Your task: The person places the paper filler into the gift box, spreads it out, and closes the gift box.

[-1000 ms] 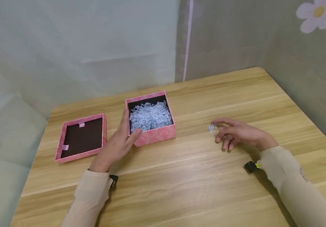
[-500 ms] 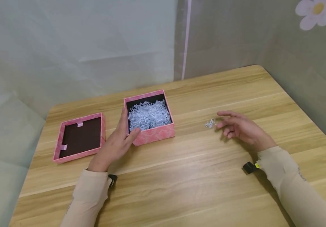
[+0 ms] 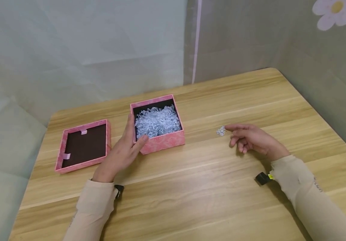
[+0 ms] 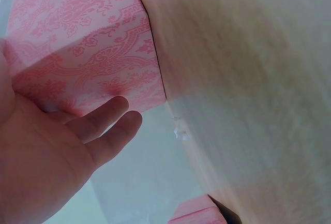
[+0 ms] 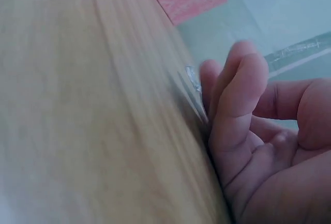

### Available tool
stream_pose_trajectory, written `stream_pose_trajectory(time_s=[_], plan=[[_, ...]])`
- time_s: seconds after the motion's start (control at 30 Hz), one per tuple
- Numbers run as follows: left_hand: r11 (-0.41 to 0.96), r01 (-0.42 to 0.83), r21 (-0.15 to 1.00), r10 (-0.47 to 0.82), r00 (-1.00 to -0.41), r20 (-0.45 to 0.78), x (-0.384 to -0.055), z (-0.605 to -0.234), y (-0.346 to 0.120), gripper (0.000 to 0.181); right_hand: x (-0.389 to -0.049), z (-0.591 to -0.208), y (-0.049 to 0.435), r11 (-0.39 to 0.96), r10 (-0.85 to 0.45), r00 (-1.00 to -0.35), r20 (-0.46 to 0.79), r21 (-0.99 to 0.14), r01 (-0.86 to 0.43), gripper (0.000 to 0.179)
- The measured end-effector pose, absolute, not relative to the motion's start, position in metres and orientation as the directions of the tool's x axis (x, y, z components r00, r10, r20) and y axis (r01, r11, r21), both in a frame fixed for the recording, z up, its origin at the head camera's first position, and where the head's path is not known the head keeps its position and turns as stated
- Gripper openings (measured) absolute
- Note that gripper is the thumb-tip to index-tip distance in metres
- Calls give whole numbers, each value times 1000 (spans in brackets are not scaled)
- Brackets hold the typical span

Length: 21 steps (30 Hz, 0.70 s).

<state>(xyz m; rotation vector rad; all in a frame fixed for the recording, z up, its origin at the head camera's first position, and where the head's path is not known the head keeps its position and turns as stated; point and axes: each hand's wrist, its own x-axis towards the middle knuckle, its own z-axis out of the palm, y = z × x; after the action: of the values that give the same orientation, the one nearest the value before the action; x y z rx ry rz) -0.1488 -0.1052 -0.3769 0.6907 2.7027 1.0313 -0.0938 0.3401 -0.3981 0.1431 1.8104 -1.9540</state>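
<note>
A pink patterned box (image 3: 164, 142) stands on the table, filled with pale shredded paper (image 3: 158, 123). My left hand (image 3: 117, 157) rests at its left front corner, fingers along the left side and thumb by the front rim. In the left wrist view, two fairly straight fingers lie against the box wall (image 4: 98, 69). To the right, a small clump of shredded paper (image 3: 221, 131) lies on the wood. The index fingertip of my right hand (image 3: 252, 139) is right at the clump's edge, the other fingers loosely bent. The right wrist view shows the clump (image 5: 194, 76) just past the fingertips.
Left of the box lies the pink lid (image 3: 85, 145), inside up, with a dark lining and two small ribbon tabs. The wooden table (image 3: 191, 194) reaches back to a pale cloth wall (image 3: 115, 43). Black wrist cameras sit under both sleeves.
My right hand lifted slightly back from the clump, then came down with the index finger extended to its edge. The left hand stays at the box.
</note>
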Motion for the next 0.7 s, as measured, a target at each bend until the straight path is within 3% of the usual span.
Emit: stream_pose_trajectory(time_s=[0.17, 0.33, 0.5, 0.7], plan=[[654, 363, 664, 482, -876, 4, -149, -376, -102, 88, -88, -400, 337, -69, -44, -963, -267, -960, 270, 45], [653, 364, 665, 484, -875, 4, -150, -373, -102, 88, -88, -403, 321, 271, 97, -985, -144, -948, 165, 45], [645, 366, 671, 491, -871, 4, -149, -371, -104, 88, -96, -403, 302, 636, 61, -997, -41, -768, 70, 60], [638, 363, 679, 494, -870, 1, -148, -373, -105, 87, -99, -405, 288, 786, 80, -997, -6, -615, 67, 58]])
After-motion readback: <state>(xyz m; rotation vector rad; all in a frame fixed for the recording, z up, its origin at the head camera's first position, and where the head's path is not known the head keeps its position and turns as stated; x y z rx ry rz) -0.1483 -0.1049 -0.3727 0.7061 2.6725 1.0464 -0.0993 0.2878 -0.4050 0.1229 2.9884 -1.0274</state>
